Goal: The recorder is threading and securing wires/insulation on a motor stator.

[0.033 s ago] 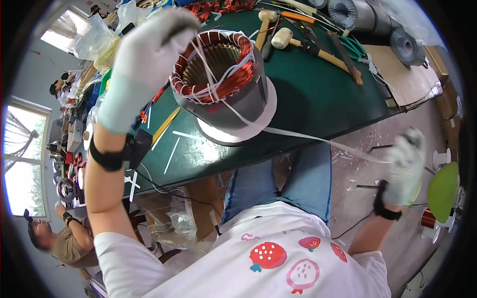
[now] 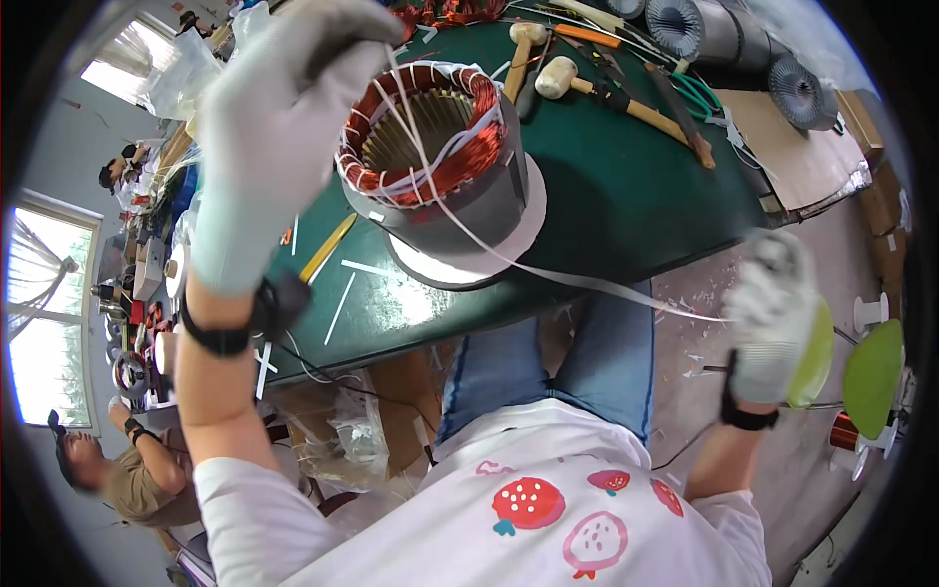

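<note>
With our left hand's (image 2: 279, 117) fingers we pinch the white tape (image 2: 597, 285); our right hand (image 2: 773, 298) is closed on it too, well apart, off the edge of the green tabletop (image 2: 636, 186). Just below and right of our left fingers stands the stator (image 2: 479, 215), copper winding (image 2: 474, 152) facing up, the tape crossing its rim. Under it, farther from those fingers, we see a white disc (image 2: 534, 205). A mallet (image 2: 556, 78) lies well to their right.

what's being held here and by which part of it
A white tape: the left hand holds it above the red coil, the right hand along its far stretch.
</note>
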Available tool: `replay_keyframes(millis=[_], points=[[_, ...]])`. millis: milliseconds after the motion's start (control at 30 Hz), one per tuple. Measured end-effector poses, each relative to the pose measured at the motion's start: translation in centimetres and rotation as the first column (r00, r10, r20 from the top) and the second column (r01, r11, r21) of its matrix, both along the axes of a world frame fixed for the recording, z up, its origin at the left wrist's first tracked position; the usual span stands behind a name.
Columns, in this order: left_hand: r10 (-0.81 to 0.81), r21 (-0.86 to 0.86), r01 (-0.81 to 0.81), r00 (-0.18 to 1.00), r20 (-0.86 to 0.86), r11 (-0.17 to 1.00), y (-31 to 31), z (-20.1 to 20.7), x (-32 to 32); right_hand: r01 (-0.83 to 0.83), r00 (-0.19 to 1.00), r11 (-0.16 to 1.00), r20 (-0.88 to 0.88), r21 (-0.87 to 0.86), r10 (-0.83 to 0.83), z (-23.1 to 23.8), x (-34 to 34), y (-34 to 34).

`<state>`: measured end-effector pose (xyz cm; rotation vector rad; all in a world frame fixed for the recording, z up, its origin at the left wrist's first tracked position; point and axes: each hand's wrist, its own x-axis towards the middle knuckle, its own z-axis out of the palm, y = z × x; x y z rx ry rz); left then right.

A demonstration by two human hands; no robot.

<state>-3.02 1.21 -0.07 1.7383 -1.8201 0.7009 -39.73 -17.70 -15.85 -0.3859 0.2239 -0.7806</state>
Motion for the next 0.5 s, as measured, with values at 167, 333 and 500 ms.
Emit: replay_keyframes(millis=[167,333,500], points=[[-0.475,0.382,0.399,0.871,0.128,0.834,3.4,-8.1,-9.5,-0.322,0.921,0.604,-0.390,-0.729,0.020,1.5,15.1,8.3],[-0.302,0.015,0.303,0.947,0.112,0.953,4.5,-8.4,-5.1,-0.438,0.899,0.793,-0.186,-0.424,0.397,4.4,13.5,8.7],[-0.054,-0.007,0.054,0.987,-0.152,0.999,2.4,-8.7,-1.8,-0.426,0.837,0.840,0.205,-0.337,0.507,6.0,18.7,10.4]])
